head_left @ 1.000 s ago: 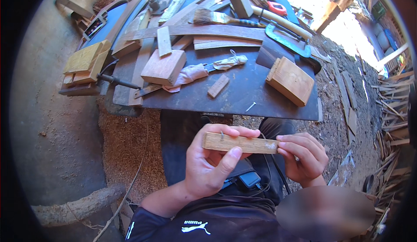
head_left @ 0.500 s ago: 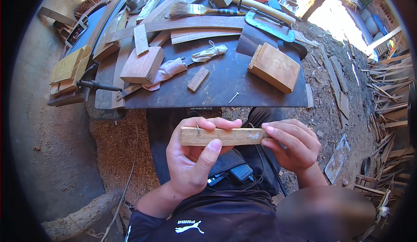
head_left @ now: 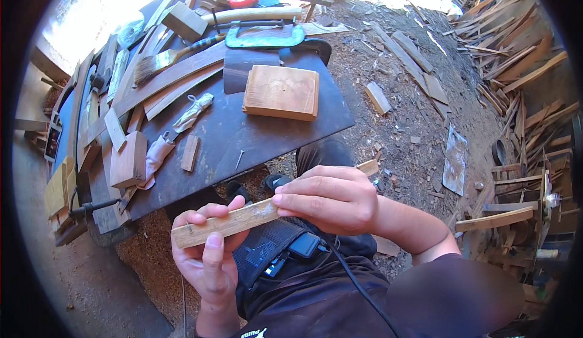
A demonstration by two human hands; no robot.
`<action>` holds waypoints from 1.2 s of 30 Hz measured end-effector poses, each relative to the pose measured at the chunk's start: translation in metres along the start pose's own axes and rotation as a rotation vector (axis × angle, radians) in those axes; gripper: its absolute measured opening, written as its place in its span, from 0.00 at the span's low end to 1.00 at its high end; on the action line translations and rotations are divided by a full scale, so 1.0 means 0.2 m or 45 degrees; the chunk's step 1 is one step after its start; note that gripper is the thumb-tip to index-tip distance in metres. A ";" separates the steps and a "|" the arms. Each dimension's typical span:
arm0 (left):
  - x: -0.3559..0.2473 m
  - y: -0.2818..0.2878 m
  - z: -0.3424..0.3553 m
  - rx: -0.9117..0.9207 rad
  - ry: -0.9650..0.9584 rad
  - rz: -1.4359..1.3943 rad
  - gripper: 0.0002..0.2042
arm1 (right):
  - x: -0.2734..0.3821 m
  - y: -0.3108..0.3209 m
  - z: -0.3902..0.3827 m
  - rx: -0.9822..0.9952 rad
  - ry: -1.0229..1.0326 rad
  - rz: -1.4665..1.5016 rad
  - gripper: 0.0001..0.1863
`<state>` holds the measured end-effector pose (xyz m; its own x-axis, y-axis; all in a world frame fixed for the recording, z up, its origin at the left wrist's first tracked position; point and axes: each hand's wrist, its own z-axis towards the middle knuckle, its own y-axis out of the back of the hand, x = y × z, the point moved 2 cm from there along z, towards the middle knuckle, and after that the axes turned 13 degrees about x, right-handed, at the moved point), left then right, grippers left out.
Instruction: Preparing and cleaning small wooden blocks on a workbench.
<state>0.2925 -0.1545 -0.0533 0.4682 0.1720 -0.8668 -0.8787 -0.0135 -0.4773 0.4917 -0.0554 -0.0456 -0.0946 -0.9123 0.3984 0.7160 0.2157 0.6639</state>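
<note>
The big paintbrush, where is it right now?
In the head view, the paintbrush is at the upper left, among wooden strips on the dark table, left of the teal C-clamp.

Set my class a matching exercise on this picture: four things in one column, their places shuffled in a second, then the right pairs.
Things
1. Narrow yellowish-brown wooden stick
2. Turquoise metal C-shaped clamp
3. Thin silver metal nail
4. Wide-bristled flat paintbrush

Places
A. Among long brown wooden strips
B. Near the near edge of the dark tabletop
C. Between left hand and right hand
D. Just beyond the thick light-brown wooden block

Right pairs: 1-C, 2-D, 3-B, 4-A
</note>
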 end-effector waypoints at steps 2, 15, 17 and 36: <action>-0.01 -0.01 0.00 -0.040 0.027 -0.011 0.16 | 0.00 0.01 0.00 -0.005 -0.033 0.020 0.16; -0.09 -0.04 0.00 0.042 -0.064 0.139 0.17 | 0.02 0.07 0.02 0.078 -0.245 0.223 0.17; -0.13 -0.03 0.00 0.069 -0.116 0.228 0.18 | 0.01 0.11 0.06 0.049 -0.226 0.165 0.19; -0.41 0.14 0.05 -0.311 -0.691 0.797 0.21 | -0.74 0.20 0.32 0.234 -0.670 -0.335 0.16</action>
<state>0.2278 -0.1584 0.0053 -0.2596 0.5081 -0.8213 -0.8860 -0.4636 -0.0068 0.4896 0.1108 -0.0366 -0.6140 -0.6594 0.4338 0.4956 0.1056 0.8621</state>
